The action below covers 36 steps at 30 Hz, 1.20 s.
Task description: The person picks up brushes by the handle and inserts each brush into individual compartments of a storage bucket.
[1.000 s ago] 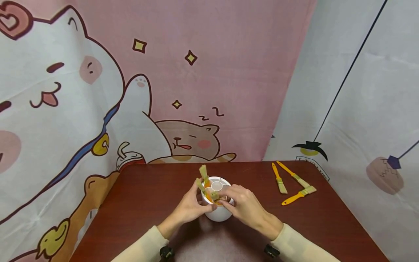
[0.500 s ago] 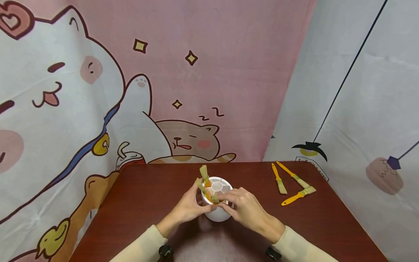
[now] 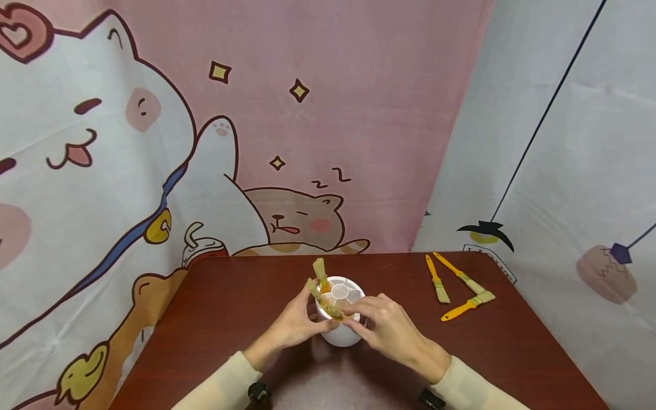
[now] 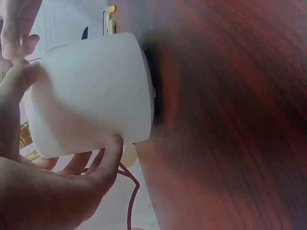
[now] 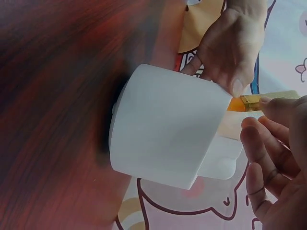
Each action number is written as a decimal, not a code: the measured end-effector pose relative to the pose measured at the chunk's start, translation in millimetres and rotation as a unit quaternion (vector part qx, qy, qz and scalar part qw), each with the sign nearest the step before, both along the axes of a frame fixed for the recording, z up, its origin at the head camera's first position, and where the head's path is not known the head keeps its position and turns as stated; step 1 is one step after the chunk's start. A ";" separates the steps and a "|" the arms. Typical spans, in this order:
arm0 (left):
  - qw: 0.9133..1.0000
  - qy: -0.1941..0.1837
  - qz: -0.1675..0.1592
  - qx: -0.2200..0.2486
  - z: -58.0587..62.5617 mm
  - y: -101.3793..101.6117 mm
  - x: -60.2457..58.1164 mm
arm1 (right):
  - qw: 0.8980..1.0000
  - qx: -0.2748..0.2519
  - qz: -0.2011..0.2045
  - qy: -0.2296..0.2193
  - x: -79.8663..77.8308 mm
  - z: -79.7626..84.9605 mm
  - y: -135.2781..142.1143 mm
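Observation:
A white round holder [image 3: 342, 337] with a compartmented top stands on the table, and my left hand [image 3: 294, 324] grips its side. In the left wrist view, the left fingers wrap around the smooth wall. My right hand [image 3: 386, 327] is at the near rim, where it pinches a flat paintbrush [image 5: 252, 101] between thumb and fingers. That brush has its bristles up and its orange handle down in the holder, mostly hidden. Two more paintbrushes, a far one [image 3: 319, 267] and a nearer one [image 3: 314, 290], stand bristles up in the holder's left side.
Three paintbrushes with yellow handles lie on the right of the dark red table [image 3: 230, 307]: a short one [image 3: 437, 285], a longer one [image 3: 461, 273] and a slanted one [image 3: 468, 306]. A printed cartoon cloth [image 3: 379, 125] hangs behind the table.
The pinched paintbrush has turned and sunk slightly at the near rim, its broad face now showing edge-on. The right hand has shifted a little; the left hand keeps its hold.

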<state>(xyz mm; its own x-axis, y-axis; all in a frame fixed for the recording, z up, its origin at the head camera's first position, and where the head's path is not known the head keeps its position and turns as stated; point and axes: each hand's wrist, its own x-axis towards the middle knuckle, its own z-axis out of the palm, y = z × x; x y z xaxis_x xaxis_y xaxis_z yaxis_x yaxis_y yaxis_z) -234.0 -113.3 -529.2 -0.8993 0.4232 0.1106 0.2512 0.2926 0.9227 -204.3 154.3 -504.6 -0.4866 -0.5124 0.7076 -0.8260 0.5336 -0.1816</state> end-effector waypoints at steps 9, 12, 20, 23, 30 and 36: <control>1.000 -0.007 0.001 -0.006 2.5 -0.8 -0.8 | 0.999 -0.049 0.005 0.003 0.7 5.4 14.9; 1.000 -0.009 0.000 -0.007 2.1 -0.8 -1.3 | 0.998 -0.060 -0.017 -0.010 -0.3 4.7 24.5; 0.999 0.014 0.018 -0.040 1.1 -2.1 -1.0 | 0.991 -0.062 -0.114 -0.038 -5.3 -3.5 62.7; 0.999 0.022 0.018 -0.033 1.0 -3.0 0.0 | 0.985 -0.055 -0.150 -0.066 -6.4 -5.6 77.9; 0.999 0.038 0.021 -0.011 1.0 -1.9 6.5 | 0.965 -0.039 -0.227 -0.128 -5.9 -10.2 114.3; 0.994 0.042 0.096 -0.008 4.5 8.1 19.4 | 0.946 -0.050 -0.278 -0.161 -11.7 -17.5 146.7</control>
<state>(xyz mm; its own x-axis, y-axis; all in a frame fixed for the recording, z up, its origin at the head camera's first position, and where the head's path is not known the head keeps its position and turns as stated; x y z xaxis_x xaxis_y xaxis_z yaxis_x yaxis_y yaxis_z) -214.7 -105.2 -524.7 -0.9518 0.2463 0.1827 0.2643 0.3571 0.8959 -216.0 301.0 -522.2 -0.8596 -0.0535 0.5082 -0.3169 0.8360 -0.4480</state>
